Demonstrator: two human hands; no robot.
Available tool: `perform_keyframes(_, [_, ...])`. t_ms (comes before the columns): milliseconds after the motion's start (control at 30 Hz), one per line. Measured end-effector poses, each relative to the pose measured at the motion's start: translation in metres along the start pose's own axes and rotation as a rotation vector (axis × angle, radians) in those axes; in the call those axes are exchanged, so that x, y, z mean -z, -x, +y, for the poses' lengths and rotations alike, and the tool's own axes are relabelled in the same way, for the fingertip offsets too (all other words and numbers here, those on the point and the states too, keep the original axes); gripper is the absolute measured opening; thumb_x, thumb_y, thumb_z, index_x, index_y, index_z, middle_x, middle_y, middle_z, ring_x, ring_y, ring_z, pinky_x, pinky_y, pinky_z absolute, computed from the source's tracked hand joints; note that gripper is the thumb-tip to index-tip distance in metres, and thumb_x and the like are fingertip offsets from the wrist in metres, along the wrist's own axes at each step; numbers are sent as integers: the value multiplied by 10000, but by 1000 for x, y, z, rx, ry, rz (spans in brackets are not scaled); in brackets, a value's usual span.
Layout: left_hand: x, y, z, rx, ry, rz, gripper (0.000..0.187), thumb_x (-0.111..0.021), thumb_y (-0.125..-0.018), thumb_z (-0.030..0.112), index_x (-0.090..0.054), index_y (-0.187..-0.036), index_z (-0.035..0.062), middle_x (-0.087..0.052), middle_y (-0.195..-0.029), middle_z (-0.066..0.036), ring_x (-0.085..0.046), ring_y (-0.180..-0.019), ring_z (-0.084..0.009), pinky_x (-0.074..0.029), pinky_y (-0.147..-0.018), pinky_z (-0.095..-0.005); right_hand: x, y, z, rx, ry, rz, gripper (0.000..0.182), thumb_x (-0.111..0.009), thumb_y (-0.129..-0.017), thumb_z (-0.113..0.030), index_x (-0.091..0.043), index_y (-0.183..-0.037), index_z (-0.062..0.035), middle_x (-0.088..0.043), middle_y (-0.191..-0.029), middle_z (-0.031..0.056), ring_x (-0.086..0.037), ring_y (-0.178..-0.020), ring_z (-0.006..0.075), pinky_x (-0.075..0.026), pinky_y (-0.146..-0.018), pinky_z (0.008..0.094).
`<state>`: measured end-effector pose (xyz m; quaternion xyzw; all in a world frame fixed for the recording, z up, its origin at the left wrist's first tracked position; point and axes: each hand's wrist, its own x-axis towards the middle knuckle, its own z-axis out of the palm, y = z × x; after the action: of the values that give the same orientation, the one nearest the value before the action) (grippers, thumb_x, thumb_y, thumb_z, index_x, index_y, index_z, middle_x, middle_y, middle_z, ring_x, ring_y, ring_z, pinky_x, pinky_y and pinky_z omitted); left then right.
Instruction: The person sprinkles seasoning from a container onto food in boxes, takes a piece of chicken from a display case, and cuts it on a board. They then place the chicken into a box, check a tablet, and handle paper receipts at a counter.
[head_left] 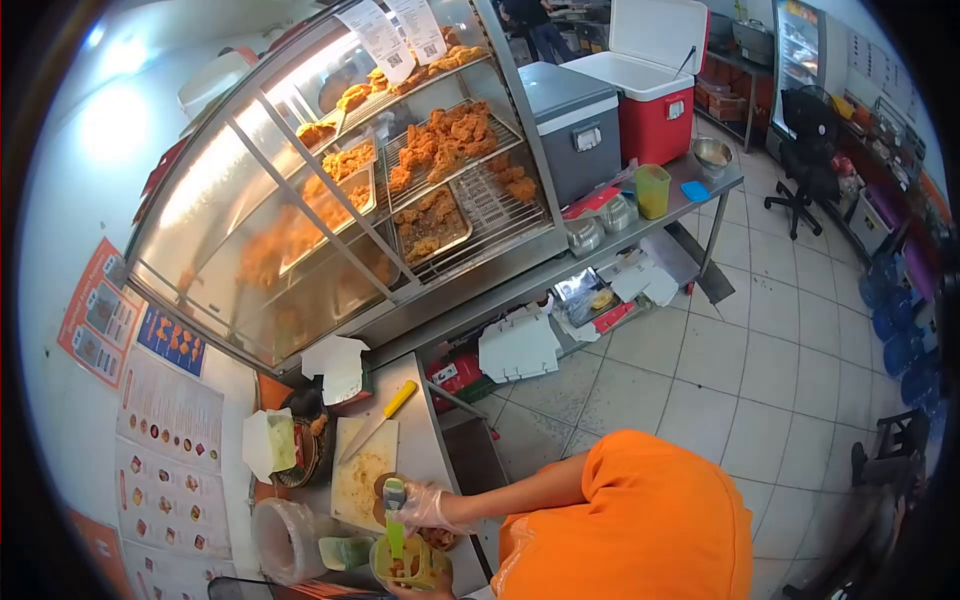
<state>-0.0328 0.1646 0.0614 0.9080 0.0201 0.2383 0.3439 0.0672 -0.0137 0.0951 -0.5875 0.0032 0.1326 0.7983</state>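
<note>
My right hand (428,507), in a clear plastic glove, is closed around a green spatula-like utensil (397,538). Its lower end reaches into a yellow-green plastic tub (380,562) with reddish-orange food inside. At the bottom edge, my left hand (428,592) grips the tub's side; only part of it shows. Just beyond lies a stained cutting board (362,478), with the blade of a yellow-handled knife (398,402) across its top end. Some brownish food (438,538) sits beside the tub, partly hidden by my right hand.
A heated glass cabinet (400,290) of fried chicken stands beyond the counter. Open cartons (335,368), a dark basket (312,455) and a clear plastic-lined bucket (285,540) surround the board. Grey (570,120) and red (655,125) coolers stand farther off, near the tiled floor (720,360).
</note>
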Motion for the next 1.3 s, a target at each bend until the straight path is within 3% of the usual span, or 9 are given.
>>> perform_keyframes(200, [5, 7, -2, 17, 121, -42, 916, -871, -635, 189, -396, -1403, 35, -537, -1342, -179, -594, -1147, -292, -522, -906, -450, 4, 21, -23, -48, -125, -12, 484, -652, -914, -213, -455, -1307, -11, -640, -1074, 148, -721, -775, 201, -596, -636, 321])
perform_keyframes(333, [8, 12, -8, -5, 392, -75, 923, -870, -637, 183, -388, -1411, 35, -534, -1351, -179, -598, -1146, -286, -533, -899, -445, -4, 41, -53, -120, -133, 194, 375, -699, -865, -287, -589, -1057, 15, -704, -888, 119, -706, -725, 180, -575, -634, 321])
perform_keyframes(400, [21, -9, 50, 450, 770, -280, 943, -846, -707, 112, -290, -1465, 35, -542, -1351, -177, -609, -1144, -262, -554, -912, -390, 12, 30, -55, -350, 29, 86, 350, -704, -833, -333, -709, -890, 11, -723, -834, 114, -704, -728, 188, -564, -632, 345])
perform_keyframes(467, [22, 10, 20, 124, 67, -89, 878, -840, -699, 89, -367, -1436, 31, -512, -1365, -157, -533, -1224, -289, -464, -1017, -389, 14, 25, -56, -329, -110, 12, 321, -683, -874, -313, -732, -843, 3, -739, -847, 106, -701, -771, 176, -552, -680, 320])
perform_keyframes(533, [32, 27, 7, 387, 213, 29, 886, -874, -677, 125, -373, -1395, -8, -501, -1332, -184, -526, -1210, -322, -384, -1065, -409, 31, 12, -25, -214, -238, -52, 269, -666, -906, -241, -695, -983, 15, -740, -862, 92, -702, -757, 172, -549, -699, 300])
perform_keyframes(567, [38, 33, 4, 431, 178, 74, 870, -874, -674, 121, -381, -1378, -12, -506, -1316, -187, -527, -1205, -316, -396, -1050, -411, 38, 8, -18, 539, 279, -148, 229, -649, -921, -141, -644, -1061, 40, -727, -895, 128, -710, -758, 207, -572, -698, 298])
perform_keyframes(667, [48, 49, 11, 539, 185, 181, 847, -873, -665, 109, -393, -1351, -16, -513, -1289, -191, -529, -1197, -307, -413, -1029, -411, 32, -10, -20, -93, -389, 64, 235, -651, -911, -70, -600, -1087, 78, -704, -925, 160, -718, -762, 249, -613, -720, 334])
perform_keyframes(733, [59, 60, 20, 541, 70, 185, 866, -855, -700, 92, -351, -1396, -11, -493, -1327, -161, -503, -1247, -274, -414, -1052, -397, 43, -24, 4, -64, -243, 60, 162, -667, -917, -98, -606, -923, 52, -671, -907, 130, -704, -777, 240, -622, -740, 362])
perform_keyframes(1300, [64, 89, 34, 717, 184, 394, 882, -850, -676, 36, -333, -1390, -4, -510, -1302, -165, -536, -1214, -254, -445, -1018, -380, 28, -60, 26, 163, 503, -220, 140, -649, -904, -71, -627, -937, 63, -712, -817, 125, -731, -783, 189, -537, -661, 281])
